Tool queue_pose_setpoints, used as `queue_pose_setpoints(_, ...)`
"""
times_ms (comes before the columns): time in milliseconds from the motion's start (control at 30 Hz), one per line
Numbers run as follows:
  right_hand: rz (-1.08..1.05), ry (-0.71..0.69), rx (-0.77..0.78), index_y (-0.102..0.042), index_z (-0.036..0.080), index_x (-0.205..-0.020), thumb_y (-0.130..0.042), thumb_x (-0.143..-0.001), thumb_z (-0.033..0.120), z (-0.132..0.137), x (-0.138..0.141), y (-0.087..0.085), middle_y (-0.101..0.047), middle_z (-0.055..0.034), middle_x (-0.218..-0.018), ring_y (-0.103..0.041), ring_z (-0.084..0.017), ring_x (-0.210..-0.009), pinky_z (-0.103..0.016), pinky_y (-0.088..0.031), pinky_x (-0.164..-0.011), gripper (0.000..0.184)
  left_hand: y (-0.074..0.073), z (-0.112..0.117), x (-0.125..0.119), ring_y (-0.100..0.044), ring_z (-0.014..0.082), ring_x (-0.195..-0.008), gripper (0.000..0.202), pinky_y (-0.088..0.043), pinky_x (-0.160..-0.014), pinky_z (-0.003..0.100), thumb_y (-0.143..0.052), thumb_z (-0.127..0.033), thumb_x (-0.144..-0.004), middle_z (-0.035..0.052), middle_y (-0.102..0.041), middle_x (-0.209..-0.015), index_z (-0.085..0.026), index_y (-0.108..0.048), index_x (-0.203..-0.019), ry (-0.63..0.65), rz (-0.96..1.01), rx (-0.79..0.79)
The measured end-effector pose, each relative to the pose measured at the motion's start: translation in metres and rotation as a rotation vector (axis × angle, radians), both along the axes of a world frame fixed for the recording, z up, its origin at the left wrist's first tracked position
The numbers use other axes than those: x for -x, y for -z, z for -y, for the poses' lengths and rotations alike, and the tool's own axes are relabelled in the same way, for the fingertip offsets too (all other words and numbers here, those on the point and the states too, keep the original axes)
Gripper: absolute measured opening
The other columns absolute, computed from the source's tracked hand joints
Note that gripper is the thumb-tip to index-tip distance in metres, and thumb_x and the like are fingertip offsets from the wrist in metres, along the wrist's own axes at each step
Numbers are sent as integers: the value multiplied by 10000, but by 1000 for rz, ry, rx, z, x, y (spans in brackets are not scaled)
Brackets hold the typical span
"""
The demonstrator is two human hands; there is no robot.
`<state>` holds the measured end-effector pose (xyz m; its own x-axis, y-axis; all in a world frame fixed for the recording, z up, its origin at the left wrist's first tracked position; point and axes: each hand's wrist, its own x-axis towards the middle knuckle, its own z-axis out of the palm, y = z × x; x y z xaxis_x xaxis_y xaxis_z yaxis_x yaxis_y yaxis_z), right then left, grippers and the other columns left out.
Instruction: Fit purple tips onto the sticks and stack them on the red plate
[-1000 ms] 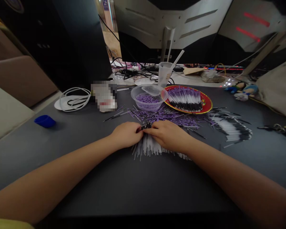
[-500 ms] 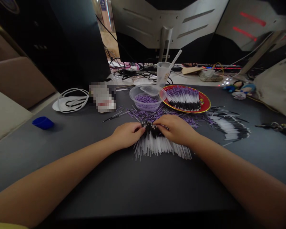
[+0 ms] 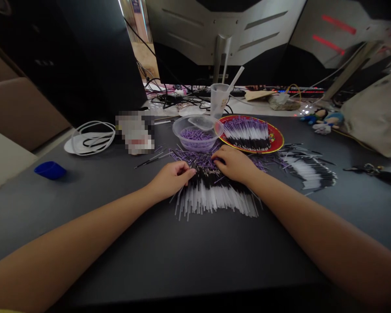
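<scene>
head view: i'm watching my left hand [image 3: 171, 180] pinching at the left edge of the stick pile [image 3: 215, 198], its fingertips nearly closed, though i can't tell if they're gripping any sticks. my right hand [image 3: 234, 164] is resting half-curled on the pile's far black tips, its hold unclear. a bowl [image 3: 182, 141] of purple sticks [image 3: 195, 134] is sitting just beyond the pile, with a red plate [image 3: 275, 139] beyond it to the right.
</scene>
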<state>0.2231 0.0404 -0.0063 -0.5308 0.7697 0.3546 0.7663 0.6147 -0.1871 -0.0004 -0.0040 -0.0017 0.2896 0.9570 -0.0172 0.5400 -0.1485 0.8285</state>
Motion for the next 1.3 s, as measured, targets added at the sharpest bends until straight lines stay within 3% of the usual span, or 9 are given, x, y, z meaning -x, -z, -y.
queue_pose_setpoints(133,2,28,58,-639,178,-852,-530,-832,171,-1,1,-3,-564,-67,-890,-567,-192,-846,-333,-449,-789,112,-1,-1,1,-370,61,-399,220,-274,-399,193,-527,-348,-846,-29,-574,-539,-153,-628,-857,17,57,71)
queue_pose_setpoints(233,57,3,83,-607,184,-837,-537,-832,174,1,0,-6,-543,-66,-900,-554,-188,-834,-330,-442,-769,71,0,-2,2,-353,59,-369,303,-256,-376,184,-546,-306,-842,-36,-604,-544,-175,-595,-1111,-16,92,71)
queue_pose_setpoints(300,101,-21,64,-585,180,-840,-518,-842,160,3,0,-7,-536,-72,-908,-547,-192,-835,-329,-440,-754,71,1,-2,3,-334,54,-355,350,-246,-366,179,-542,-292,-847,-42,-611,-549,-192,-559,-1182,-20,115,58)
queue_pose_setpoints(500,121,-73,-101,-542,163,-903,-417,-895,161,12,-3,-8,-540,-102,-965,-537,-213,-865,-346,-450,-764,125,2,1,1,-387,43,-410,213,-328,-415,180,-528,-277,-836,18,-674,-712,-146,-643,-958,46,210,-7)
queue_pose_setpoints(700,-40,-41,-169,-497,186,-924,-388,-905,147,23,-3,-10,-552,-89,-916,-537,-224,-881,-363,-452,-784,117,1,4,3,-418,38,-450,292,-365,-443,189,-519,-212,-791,52,-698,-936,-161,-636,-1054,76,326,20)
queue_pose_setpoints(800,-133,31,-158,-501,182,-924,-412,-899,167,25,-3,-10,-512,-115,-1009,-543,-221,-900,-353,-465,-763,94,1,6,4,-423,37,-467,342,-382,-461,189,-508,-173,-777,53,-694,-983,-173,-629,-1097,78,321,-17)
queue_pose_setpoints(900,-185,88,-140,-506,169,-924,-433,-892,181,26,-4,-11,-482,-125,-1040,-545,-214,-893,-345,-468,-756,81,2,7,4,-439,43,-498,349,-405,-487,188,-514,-174,-786,56,-694,-999,-176,-622,-1118,89,296,-71)
queue_pose_setpoints(1100,-84,98,-70,-484,189,-918,-395,-913,204,30,-4,-12,-521,-80,-944,-543,-213,-841,-338,-458,-691,90,2,6,5,-437,36,-479,357,-407,-481,188,-497,-182,-812,73,-682,-1040,-160,-595,-1155,48,287,-127)
queue_pose_setpoints(1300,-151,110,-67,-486,189,-906,-402,-899,191,27,-6,-10,-493,-106,-1010,-541,-211,-853,-346,-451,-713,84,-2,9,4,-482,61,-495,293,-415,-471,188,-551,-339,-842,54,-699,-853,-140,-637,-1037,-17,215,-196)
